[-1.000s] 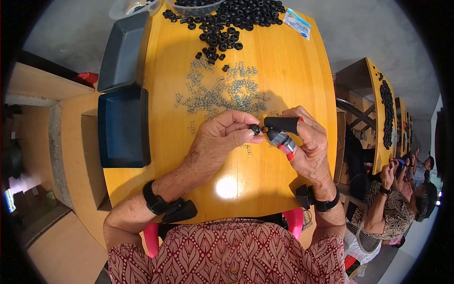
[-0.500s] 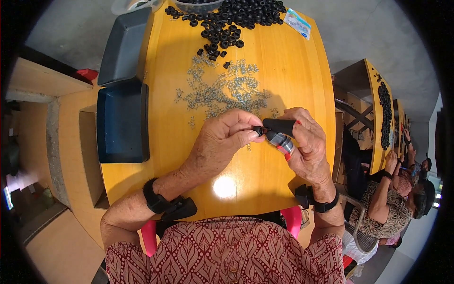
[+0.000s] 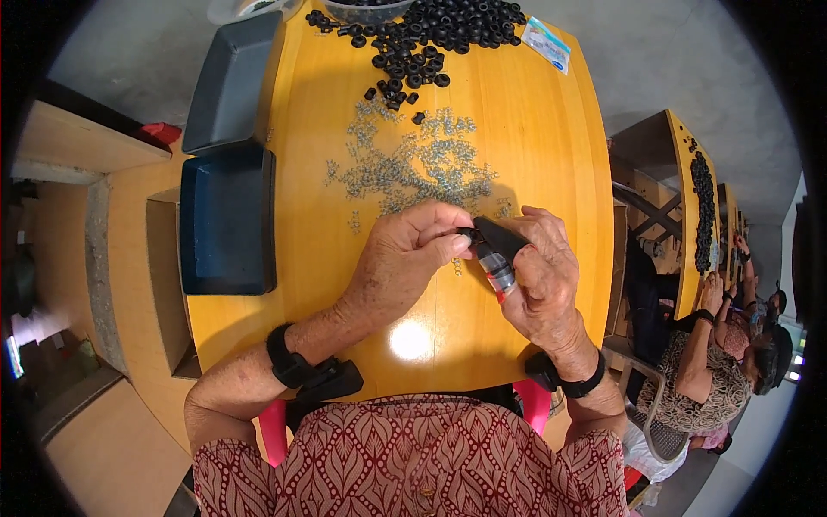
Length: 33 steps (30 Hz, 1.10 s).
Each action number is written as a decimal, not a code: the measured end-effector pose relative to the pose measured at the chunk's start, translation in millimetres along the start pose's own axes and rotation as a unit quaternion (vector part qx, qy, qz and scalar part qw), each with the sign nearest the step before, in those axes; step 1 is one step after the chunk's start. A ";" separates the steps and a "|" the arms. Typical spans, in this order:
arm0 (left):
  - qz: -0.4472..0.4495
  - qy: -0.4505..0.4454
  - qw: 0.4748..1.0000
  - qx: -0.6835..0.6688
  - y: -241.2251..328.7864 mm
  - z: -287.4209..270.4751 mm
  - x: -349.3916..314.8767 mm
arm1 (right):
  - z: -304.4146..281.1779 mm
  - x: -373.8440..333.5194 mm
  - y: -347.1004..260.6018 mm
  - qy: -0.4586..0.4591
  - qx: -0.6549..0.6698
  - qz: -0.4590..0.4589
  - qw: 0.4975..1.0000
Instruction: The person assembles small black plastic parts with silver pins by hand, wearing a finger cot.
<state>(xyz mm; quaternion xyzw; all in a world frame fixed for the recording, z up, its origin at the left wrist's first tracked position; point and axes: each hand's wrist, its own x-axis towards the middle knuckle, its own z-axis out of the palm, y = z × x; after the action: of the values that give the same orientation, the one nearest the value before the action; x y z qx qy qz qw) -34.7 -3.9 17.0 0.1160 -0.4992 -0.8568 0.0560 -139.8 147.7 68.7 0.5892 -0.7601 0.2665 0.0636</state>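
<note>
Tabletop of yellow wood (image 3: 543, 164) fills the middle of the scene, its near edge just beyond the patterned red shirt (image 3: 413, 457). At the right, well apart, a co-worker (image 3: 702, 379) in a patterned top sits at another table. Along the left edge stand two rectangular trays, a grey one (image 3: 231, 82) far and a dark blue one (image 3: 226, 226) near, end to end. A clear bowl (image 3: 366, 11) sits at the far edge. Left hand (image 3: 398, 258) and right hand (image 3: 544, 276) meet near the middle, each wrist wearing a black strap. At the far right corner lies a white and light-blue packet (image 3: 545, 46) with a dark blue oval mark; its printing is too small to read. The right hand is wrapped around a hand tool (image 3: 501, 241) with black and red-banded grips. Left thumb and forefinger pinch a small black piece (image 3: 466, 232) at the tool's tip; whether they touch is unclear. Similar black rings (image 3: 465, 24) heap far, and tiny silvery metal pieces (image 3: 413, 172) spread between heap and hands.
</note>
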 end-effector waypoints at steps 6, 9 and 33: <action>-0.029 -0.008 0.999 -0.027 1.7 1.9 0.0 | 5.8 -4.8 11.3 0.030 0.044 -0.008 0.999; -0.043 -0.007 0.999 -0.015 6.9 3.2 -1.7 | 5.9 -4.3 10.2 0.038 0.056 -0.018 0.998; -0.044 -0.012 0.998 -0.054 11.5 0.5 -2.8 | 4.6 2.4 11.6 0.042 0.038 -0.039 0.998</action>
<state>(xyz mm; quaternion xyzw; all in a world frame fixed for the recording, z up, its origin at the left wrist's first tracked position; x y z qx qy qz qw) -32.3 -8.6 27.6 0.1246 -0.4477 -0.8853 0.0190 -150.2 145.3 62.0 0.6086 -0.7226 0.3171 0.0839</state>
